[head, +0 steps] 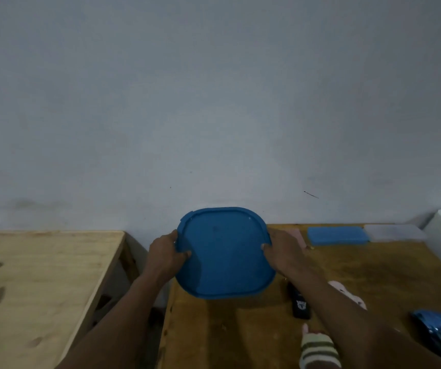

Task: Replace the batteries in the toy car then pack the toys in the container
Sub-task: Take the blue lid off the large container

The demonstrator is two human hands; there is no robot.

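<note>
The left hand (167, 251) is clamped on the left edge of the blue lid (224, 253), thumb lying on its top face and fingers wrapped over the rim. The right hand (280, 250) grips the opposite edge the same way, thumb pressed on top. Both bare forearms run in from the bottom of the frame.

At the far left, a pale plywood surface (41, 275) shows smooth grain and a straight edge, with a dark gap between it and the next one. The darker, yellowish wooden surface (240, 328) fills the lower centre and right, mottled and faintly glossy.

The lid sits in the centre of the frame, near the far edge of this darker surface. It is matte plastic, a square with well rounded corners and a raised ridge running just inside its border. It is tilted, far edge lifted toward the wall. Whether a container is under it cannot be told.

Right of the lid, partly under the right forearm, a black oblong object (300, 307) lies with its long axis running away from the camera. Below it is a striped green and cream knitted toy (318, 351) at the bottom edge. A pale pink soft toy (350, 294) lies just right of the forearm. Toward the upper right, a flat blue rectangular block (338, 235) lies lengthwise left to right, beside a grey-white one (395, 233). The shiny blue car (440, 334) sits at the lower right, long axis slanting from upper left to lower right.
</note>
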